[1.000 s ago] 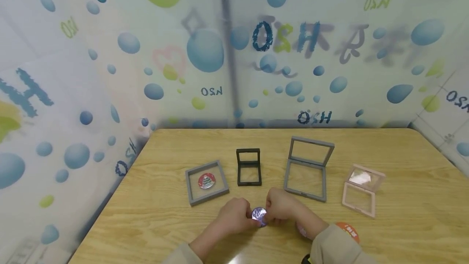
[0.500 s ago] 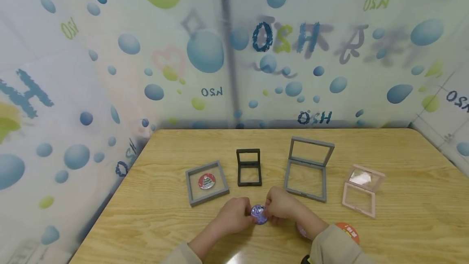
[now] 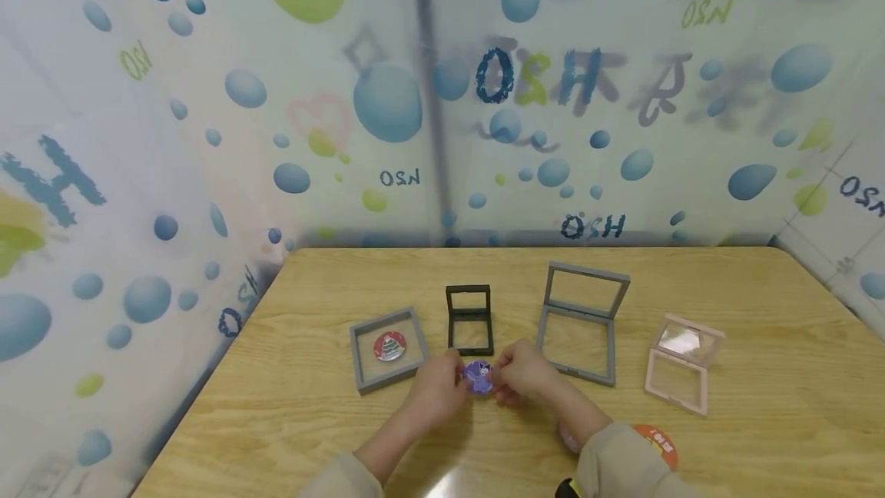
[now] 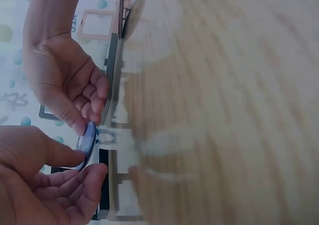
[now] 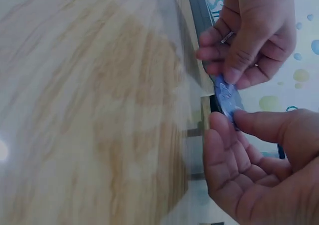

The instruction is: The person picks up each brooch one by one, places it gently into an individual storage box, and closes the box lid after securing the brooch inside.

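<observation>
Just in front of the small black frame [image 3: 469, 320], you hold a round blue-purple badge [image 3: 478, 376] above the table [image 3: 290, 406]. Your left hand [image 3: 439, 388] pinches its left edge with curled fingers, and your right hand [image 3: 527, 378] pinches the right edge between thumb and fingertips. To the left lies a grey frame [image 3: 389, 348] with a red badge [image 3: 390, 345] inside. To the right stands a larger grey frame [image 3: 579, 323], open, and beyond it a pink frame [image 3: 683, 363]. An orange disc [image 3: 655, 443] lies by your right sleeve.
</observation>
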A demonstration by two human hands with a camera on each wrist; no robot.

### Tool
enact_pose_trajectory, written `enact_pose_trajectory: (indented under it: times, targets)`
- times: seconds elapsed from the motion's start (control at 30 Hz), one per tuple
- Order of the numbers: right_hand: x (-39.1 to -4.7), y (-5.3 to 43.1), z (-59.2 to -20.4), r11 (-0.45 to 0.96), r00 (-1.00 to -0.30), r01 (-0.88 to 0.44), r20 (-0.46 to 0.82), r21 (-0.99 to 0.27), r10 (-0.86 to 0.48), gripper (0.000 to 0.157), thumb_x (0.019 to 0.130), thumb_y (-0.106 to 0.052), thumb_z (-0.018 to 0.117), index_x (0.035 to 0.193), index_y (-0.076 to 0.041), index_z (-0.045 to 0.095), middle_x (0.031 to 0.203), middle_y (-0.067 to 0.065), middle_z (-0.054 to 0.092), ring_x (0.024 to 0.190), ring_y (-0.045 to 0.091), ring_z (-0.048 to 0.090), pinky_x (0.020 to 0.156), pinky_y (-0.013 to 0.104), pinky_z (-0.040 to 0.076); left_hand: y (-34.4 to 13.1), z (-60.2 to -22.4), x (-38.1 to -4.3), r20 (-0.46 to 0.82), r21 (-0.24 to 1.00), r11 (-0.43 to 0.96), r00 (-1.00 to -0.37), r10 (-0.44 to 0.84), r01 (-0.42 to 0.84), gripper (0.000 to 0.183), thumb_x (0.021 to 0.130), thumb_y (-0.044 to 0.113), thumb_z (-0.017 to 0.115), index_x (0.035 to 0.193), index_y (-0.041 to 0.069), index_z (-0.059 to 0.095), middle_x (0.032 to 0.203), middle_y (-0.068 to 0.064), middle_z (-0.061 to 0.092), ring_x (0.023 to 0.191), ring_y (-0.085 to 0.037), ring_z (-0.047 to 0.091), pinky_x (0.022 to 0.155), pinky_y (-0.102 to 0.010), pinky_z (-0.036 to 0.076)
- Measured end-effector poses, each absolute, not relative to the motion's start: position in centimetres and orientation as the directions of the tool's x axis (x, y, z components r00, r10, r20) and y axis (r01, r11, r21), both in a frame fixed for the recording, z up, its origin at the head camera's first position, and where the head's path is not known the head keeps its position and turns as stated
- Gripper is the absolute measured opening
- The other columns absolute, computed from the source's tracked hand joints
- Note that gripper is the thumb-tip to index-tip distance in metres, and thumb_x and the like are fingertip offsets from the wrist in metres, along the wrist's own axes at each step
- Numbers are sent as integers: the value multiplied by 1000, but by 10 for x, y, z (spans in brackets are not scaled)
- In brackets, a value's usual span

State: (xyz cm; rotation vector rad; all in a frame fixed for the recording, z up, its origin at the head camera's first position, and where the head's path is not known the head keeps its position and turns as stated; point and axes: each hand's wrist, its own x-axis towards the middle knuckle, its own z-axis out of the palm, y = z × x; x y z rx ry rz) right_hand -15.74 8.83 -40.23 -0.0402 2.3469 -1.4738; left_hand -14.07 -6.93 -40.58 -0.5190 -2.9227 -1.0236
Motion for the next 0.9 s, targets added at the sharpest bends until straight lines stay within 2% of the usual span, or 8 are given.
enact_pose_trajectory:
  times: [0.27, 0.5, 0.9]
  targets:
    - [-173, 78, -400, 354, -966, 193, -240, -915, -93, 5, 80, 2, 61, 78, 6, 58, 67, 12, 60, 51, 14, 59, 52, 26, 52, -66, -402, -158, 115, 662, 717, -975, 191, 218, 13, 77, -4, 59, 88, -3, 53, 69, -8, 55, 52, -12, 48, 43, -19, 40]
    - [-186, 70, -398, 367, -982, 177, -188, -913, 4, 7, 80, -1, 64, 80, 5, 62, 67, 11, 62, 53, 15, 61, 53, 28, 52, -68, -401, -175, 157, 703, 684, -981, 117, 194, 13, 78, -2, 58, 91, -4, 55, 66, -7, 56, 50, -12, 48, 43, -21, 40]
    - [-199, 64, -400, 368, -981, 195, -176, -909, 84, 8, 81, -2, 62, 80, 6, 62, 60, 8, 63, 46, 10, 57, 49, 24, 50, -67, -405, -197, 67, 774, 628, -996, 53, 85, 16, 79, -1, 56, 95, -2, 57, 63, -5, 56, 45, -12, 51, 42, -24, 41]
